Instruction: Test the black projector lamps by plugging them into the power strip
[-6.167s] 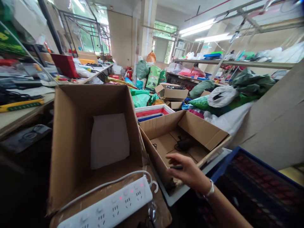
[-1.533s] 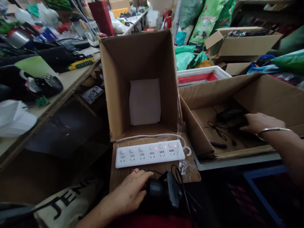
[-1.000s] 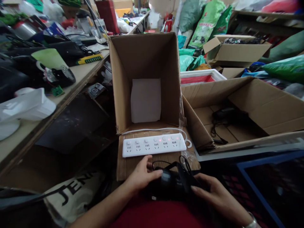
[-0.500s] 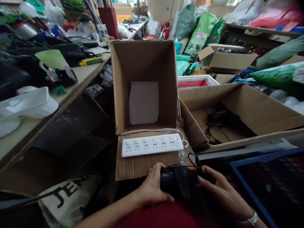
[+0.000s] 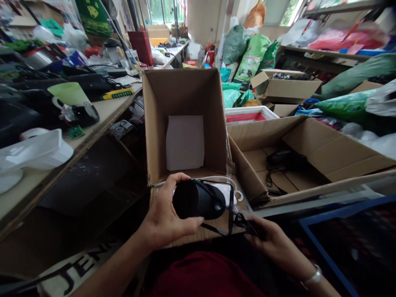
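My left hand point(image 5: 165, 212) is closed around one end of a black, rounded, speaker-like device point(image 5: 192, 200), fingers over the top and thumb below. A thin black cord lies across the device's front, and a black strap loops off its right side. In my right hand point(image 5: 269, 237) is a bunched black cable point(image 5: 243, 222), pinched between fingers and thumb. Behind the device lies a white power strip point(image 5: 227, 194), mostly covered by it, on a cardboard flap point(image 5: 192, 241). The power strip's white cord point(image 5: 213, 178) runs along the mouth of an open cardboard box point(image 5: 182, 93).
A wide carton point(image 5: 346, 144) at right contains a black device with a cable point(image 5: 284, 159). The workbench point(image 5: 102, 111) on the left carries a light-green cup point(image 5: 68, 95), a white plastic tray point(image 5: 37, 150) and a yellow-black tool point(image 5: 117, 93). Bags are piled behind.
The black device has risen from my lap to in front of the power strip, with my left hand on its left end. My right hand has drawn the bunched cable away from it.
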`<state>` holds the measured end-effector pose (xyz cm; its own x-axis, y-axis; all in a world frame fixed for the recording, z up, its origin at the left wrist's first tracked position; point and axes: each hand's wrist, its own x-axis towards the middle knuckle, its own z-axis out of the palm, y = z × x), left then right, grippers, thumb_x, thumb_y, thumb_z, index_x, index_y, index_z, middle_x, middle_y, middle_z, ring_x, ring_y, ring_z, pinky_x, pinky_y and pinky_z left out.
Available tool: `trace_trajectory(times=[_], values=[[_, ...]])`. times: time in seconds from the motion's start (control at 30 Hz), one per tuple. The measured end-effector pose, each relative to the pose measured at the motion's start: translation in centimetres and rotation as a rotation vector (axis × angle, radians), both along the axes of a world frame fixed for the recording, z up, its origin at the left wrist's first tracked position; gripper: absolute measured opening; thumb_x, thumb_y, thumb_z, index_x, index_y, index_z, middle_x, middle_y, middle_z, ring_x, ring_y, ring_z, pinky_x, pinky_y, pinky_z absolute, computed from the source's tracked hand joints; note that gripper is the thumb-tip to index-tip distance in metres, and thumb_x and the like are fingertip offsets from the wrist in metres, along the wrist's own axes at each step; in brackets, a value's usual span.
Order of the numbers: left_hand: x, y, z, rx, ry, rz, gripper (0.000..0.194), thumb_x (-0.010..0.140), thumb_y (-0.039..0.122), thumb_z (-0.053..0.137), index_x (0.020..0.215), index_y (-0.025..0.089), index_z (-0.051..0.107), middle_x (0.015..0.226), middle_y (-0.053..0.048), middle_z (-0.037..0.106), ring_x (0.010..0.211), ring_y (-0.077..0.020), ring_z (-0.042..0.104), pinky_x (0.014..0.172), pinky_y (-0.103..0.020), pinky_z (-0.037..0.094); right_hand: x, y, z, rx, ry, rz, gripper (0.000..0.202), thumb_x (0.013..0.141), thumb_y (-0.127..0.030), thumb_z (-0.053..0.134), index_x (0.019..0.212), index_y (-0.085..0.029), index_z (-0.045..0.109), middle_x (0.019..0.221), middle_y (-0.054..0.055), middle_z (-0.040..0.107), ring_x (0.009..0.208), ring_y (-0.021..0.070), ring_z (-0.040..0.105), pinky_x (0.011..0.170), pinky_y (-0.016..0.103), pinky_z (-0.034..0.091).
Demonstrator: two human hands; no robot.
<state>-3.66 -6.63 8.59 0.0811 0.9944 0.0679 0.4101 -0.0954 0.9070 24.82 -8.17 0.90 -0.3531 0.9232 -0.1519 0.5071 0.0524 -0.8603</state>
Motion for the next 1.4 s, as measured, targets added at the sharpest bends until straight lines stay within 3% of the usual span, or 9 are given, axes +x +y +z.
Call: trace_trajectory(times=[0.1, 0.2, 0.33, 0.4, 0.47, 0.7, 0.97, 1.17, 1.4], values=[[-0.7, 0.8, 1.3, 0.051, 0.025, -0.039, 0.064, 0.057, 0.02, 0.075, 0.112, 0.026, 0.042, 0.097, -0.003, 0.058, 0.082, -0.021, 0.059, 0.071, -0.035, 0.05, -0.3, 2.1, -2.0, 0.286, -0.227, -0.057, 0.011, 0.076, -0.028, 0.056, 0.074, -0.018, 0.06, 0.07, 0.004, 0.06, 0.066, 0.0182, 0.055, 0.06, 0.028, 0.045], [-1.0, 1.6, 2.2, 0.14, -0.026, -0.072, 0.066, 0.057, 0.017, 0.075, 0.112, 0.027, 0.041, 0.108, -0.004, 0.055, 0.093, -0.0218, 0.058, 0.076, -0.034, 0.05, -0.1, 4.1, -2.8, 0.401, -0.277, -0.131, 0.015, 0.077, -0.029, 0.056, 0.066, -0.019, 0.051, 0.063, 0.001, 0.055, 0.059, 0.0154, 0.05, 0.054, 0.025, 0.041], [-2.0, 2.7, 3.2, 0.3, 0.062, -0.086, 0.072, 0.057, 0.014, 0.075, 0.117, 0.027, 0.038, 0.121, -0.007, 0.05, 0.108, -0.0244, 0.053, 0.087, -0.036, 0.046, -0.8, 5.4, -1.4, 0.235, -0.078, -0.236, 0.028, 0.083, -0.043, 0.053, 0.069, -0.021, 0.044, 0.06, -0.001, 0.051, 0.052, 0.0131, 0.05, 0.047, 0.023, 0.042], [-2.4, 3.1, 3.6, 0.359, 0.088, -0.082, 0.071, 0.059, 0.015, 0.075, 0.118, 0.026, 0.037, 0.123, -0.008, 0.049, 0.109, -0.025, 0.053, 0.09, -0.037, 0.045, -1.8, 5.7, -0.8, 0.105, 0.135, -0.29, 0.03, 0.083, -0.049, 0.052, 0.078, -0.021, 0.044, 0.069, 0.001, 0.057, 0.055, 0.0141, 0.056, 0.049, 0.024, 0.048], [-2.6, 3.5, 3.8, 0.401, 0.087, -0.079, 0.069, 0.059, 0.015, 0.074, 0.117, 0.024, 0.038, 0.123, -0.009, 0.049, 0.109, -0.0252, 0.053, 0.092, -0.039, 0.044, -2.6, 6.1, -0.9, 0.127, 0.217, -0.309, 0.031, 0.085, -0.051, 0.049, 0.083, -0.021, 0.042, 0.08, 0.004, 0.062, 0.062, 0.0159, 0.061, 0.056, 0.027, 0.053], [-3.0, 4.2, 2.7, 0.382, 0.113, -0.089, 0.069, 0.061, 0.013, 0.072, 0.119, 0.023, 0.037, 0.126, -0.012, 0.046, 0.117, -0.0282, 0.048, 0.098, -0.044, 0.04, -3.3, 7.5, -3.6, 0.303, -0.022, -0.25, 0.024, 0.084, -0.044, 0.052, 0.083, -0.021, 0.047, 0.072, 0.005, 0.064, 0.064, 0.0196, 0.062, 0.058, 0.028, 0.048], [-3.7, 5.1, 1.2, 0.369, 0.122, -0.072, 0.068, 0.062, 0.01, 0.068, 0.12, 0.022, 0.037, 0.127, -0.011, 0.046, 0.119, -0.0281, 0.046, 0.1, -0.045, 0.038, -3.9, 7.3, -2.3, 0.315, -0.137, -0.108, 0.025, 0.083, -0.043, 0.056, 0.085, -0.019, 0.058, 0.076, 0.005, 0.066, 0.067, 0.0185, 0.061, 0.062, 0.026, 0.047], [-4.0, 6.0, 1.2, 0.365, 0.23, -0.063, 0.066, 0.062, 0.01, 0.067, 0.121, 0.018, 0.039, 0.123, -0.01, 0.049, 0.114, -0.026, 0.049, 0.098, -0.043, 0.038, -4.5, 7.6, -2.1, 0.426, -0.296, -0.136, 0.027, 0.087, -0.042, 0.05, 0.07, -0.02, 0.047, 0.057, -0.001, 0.056, 0.05, 0.0134, 0.053, 0.049, 0.022, 0.038], [-4.5, 6.9, 0.2, 0.436, 0.323, -0.043, 0.064, 0.063, 0.011, 0.065, 0.121, 0.02, 0.038, 0.123, -0.008, 0.051, 0.112, -0.0243, 0.049, 0.098, -0.04, 0.038, -5.1, 8.4, -2.7, 0.494, -0.385, -0.145, 0.023, 0.088, -0.036, 0.046, 0.071, -0.021, 0.045, 0.059, 0.0, 0.055, 0.049, 0.0129, 0.052, 0.049, 0.023, 0.037]])
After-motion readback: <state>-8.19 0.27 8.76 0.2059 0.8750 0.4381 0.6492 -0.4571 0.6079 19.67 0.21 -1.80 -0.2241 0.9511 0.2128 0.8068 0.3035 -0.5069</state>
